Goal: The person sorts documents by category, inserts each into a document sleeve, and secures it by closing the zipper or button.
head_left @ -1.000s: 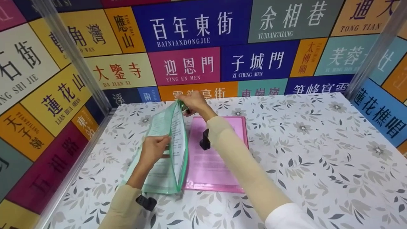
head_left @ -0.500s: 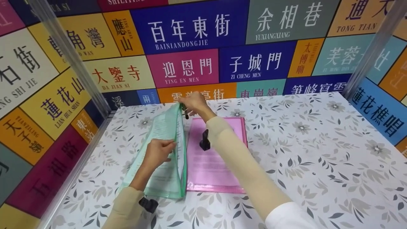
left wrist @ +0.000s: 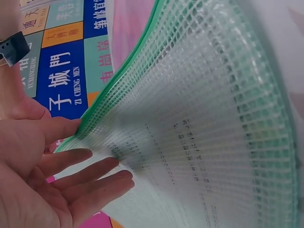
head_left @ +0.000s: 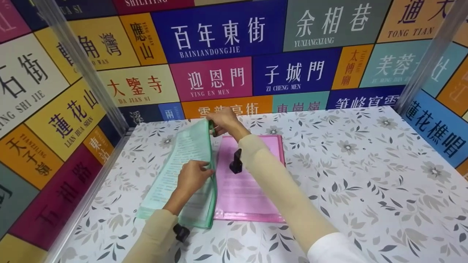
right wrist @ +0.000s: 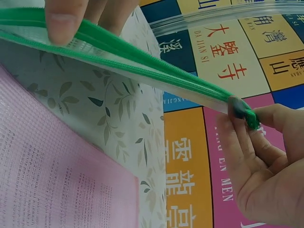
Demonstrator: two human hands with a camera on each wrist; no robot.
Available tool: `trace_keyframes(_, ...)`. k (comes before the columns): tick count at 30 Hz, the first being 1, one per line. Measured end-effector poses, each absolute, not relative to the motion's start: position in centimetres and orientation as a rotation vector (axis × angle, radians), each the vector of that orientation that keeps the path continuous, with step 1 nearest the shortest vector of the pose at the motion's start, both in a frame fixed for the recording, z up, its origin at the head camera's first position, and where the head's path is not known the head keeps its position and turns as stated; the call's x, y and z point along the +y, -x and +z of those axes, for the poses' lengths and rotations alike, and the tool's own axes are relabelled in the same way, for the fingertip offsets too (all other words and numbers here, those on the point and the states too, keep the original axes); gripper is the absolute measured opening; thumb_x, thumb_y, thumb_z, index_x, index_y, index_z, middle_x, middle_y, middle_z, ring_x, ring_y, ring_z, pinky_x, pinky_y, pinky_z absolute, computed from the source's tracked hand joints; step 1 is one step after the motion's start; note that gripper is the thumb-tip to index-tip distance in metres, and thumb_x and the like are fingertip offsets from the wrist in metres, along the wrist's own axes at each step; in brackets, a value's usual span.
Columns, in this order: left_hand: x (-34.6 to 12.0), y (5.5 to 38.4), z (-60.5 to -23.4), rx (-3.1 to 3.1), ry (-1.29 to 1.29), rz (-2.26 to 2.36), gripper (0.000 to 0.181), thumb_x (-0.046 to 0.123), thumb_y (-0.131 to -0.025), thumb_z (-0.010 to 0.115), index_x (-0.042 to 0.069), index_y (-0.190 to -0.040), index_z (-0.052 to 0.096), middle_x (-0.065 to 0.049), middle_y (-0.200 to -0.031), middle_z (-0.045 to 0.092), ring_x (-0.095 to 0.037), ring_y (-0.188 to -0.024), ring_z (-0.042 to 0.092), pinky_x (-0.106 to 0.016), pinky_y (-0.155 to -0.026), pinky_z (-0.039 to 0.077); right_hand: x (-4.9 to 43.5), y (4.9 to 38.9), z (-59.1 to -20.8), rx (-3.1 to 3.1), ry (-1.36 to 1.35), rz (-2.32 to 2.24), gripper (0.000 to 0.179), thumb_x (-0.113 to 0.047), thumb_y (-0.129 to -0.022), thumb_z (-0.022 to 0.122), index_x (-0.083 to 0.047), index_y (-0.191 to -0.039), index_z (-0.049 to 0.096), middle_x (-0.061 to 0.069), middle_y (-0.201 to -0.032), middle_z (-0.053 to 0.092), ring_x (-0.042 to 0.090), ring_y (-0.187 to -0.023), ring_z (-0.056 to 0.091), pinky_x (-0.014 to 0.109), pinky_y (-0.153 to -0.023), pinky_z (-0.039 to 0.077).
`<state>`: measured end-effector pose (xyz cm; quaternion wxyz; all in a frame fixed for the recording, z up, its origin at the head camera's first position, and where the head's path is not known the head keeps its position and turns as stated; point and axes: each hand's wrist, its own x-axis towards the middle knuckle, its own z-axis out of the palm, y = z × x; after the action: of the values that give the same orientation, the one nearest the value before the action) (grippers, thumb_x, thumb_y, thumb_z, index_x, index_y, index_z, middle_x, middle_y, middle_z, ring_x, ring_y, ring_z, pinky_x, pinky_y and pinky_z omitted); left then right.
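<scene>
A green mesh zip folder (head_left: 184,144) with printed sheets inside stands partly lifted, leaning left. My right hand (head_left: 223,120) grips its far top corner. In the right wrist view, fingers of the right hand (right wrist: 266,161) hold the zip end by a dark zipper pull (right wrist: 239,108). My left hand (head_left: 192,177) pinches the zip edge about midway. Seen from the left wrist, the thumb of the left hand (left wrist: 52,166) lies over the green edge, the other fingers along the mesh face. The zip edges stand apart between both hands.
A pink mesh folder (head_left: 241,197) with printed paper lies flat on the floral tablecloth (head_left: 358,190), right of the green one and partly under the right forearm. A wall of colourful street-name panels (head_left: 219,36) rises behind the table. Clear corner posts (head_left: 91,69) stand at the sides.
The left hand has moved right along with the folder's near edge, and the wide opening has narrowed. The right hand stays at the far corner. The pink folder has not moved.
</scene>
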<state>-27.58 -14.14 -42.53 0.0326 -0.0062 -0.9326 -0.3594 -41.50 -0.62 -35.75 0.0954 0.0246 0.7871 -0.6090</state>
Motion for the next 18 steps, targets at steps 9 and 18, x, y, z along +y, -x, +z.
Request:
trace_keyframes(9,-13.3,28.3,-41.6,-2.696,0.032,-1.236,0.027,0.032,-0.094,0.070,0.009,-0.104,0.080,-0.009,-0.096,0.079,-0.016,-0.072,0.069,-0.028,-0.062,0.053,0.4,41.5,-35.2,2.324,-0.101,-1.824,0.028,-0.029,-0.092,0.068,-0.002,-0.087,0.072,0.007,-0.064,0.068,0.017,-0.055,0.069,0.034,-0.063,0.063)
trace_keyframes(18,-13.1,29.6,-40.4,-2.445,-0.194,-1.839,0.024,0.027,-0.096,0.066,0.007,-0.103,0.078,-0.013,-0.093,0.077,-0.022,-0.072,0.075,-0.034,-0.052,0.060,-0.5,41.4,-35.2,2.375,-0.065,-1.799,0.026,-0.028,-0.092,0.069,-0.002,-0.091,0.071,0.007,-0.071,0.069,0.019,-0.062,0.071,0.034,-0.065,0.063)
